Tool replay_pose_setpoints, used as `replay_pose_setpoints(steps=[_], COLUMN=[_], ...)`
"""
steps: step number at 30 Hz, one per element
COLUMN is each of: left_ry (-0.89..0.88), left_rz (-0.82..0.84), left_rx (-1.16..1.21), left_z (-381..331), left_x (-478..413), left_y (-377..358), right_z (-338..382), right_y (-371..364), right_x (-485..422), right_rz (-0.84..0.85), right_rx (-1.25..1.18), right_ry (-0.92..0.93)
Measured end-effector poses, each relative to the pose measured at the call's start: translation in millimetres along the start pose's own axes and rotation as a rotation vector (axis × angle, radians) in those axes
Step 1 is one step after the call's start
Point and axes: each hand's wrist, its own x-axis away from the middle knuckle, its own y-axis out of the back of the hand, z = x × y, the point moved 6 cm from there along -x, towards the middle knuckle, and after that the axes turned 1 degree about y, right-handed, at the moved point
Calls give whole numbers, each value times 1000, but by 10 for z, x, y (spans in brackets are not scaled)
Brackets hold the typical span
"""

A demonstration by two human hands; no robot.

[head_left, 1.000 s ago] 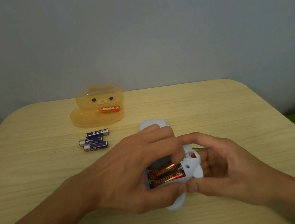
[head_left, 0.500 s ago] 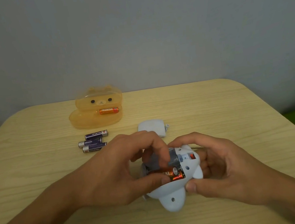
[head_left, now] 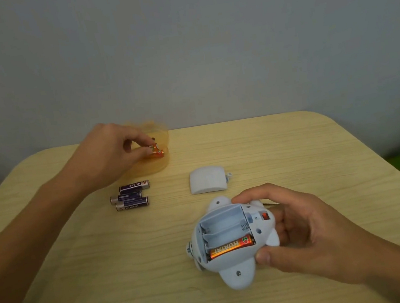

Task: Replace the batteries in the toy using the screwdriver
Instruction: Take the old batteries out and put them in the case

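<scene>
Gripping the white toy from its right side, the right hand curls fingers over the far edge and thumb under the near edge, holding it underside up just above the wooden table. The open compartment shows 1 orange battery in the nearest slot and 2 bare slots behind it. The left hand reaches to the far left, fingertips pinched on another orange battery at the translucent orange case. Between the hands, 3 purple batteries lie side by side, and the white compartment cover rests beyond the toy.
</scene>
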Motion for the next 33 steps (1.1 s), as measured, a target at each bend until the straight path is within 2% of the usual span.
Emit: replay_pose_setpoints(steps=[8, 11, 14, 16, 18, 21, 30, 33], left_ry=[-8, -29, -220, -432, -544, -565, -652, -646], left_rz=[25, -26, 25, 150, 256, 304, 260, 252], left_rx=[1, 38, 236, 324, 355, 334, 316, 392], left_z=[52, -41, -506, -943, -1202, -1254, -1382, -1368], left_x=[-12, 50, 355, 702, 965, 1081, 1102, 1096], left_y=[-146, -71, 21, -4, -121, -282, -344, -331], right_z=[-15, -22, -28, -31, -36, -50, -66, -60], right_y=[5, 14, 25, 30, 29, 22, 21, 21], right_x=[-8, -8, -17, -30, -40, -40, -39, -45], right_rz=[6, 2, 2, 7, 14, 22, 16, 20], right_rx=[-33, -33, -30, -40, -52, -51, -43, -22], right_ry=[-11, -9, -6, -3, 1, 11, 24, 17])
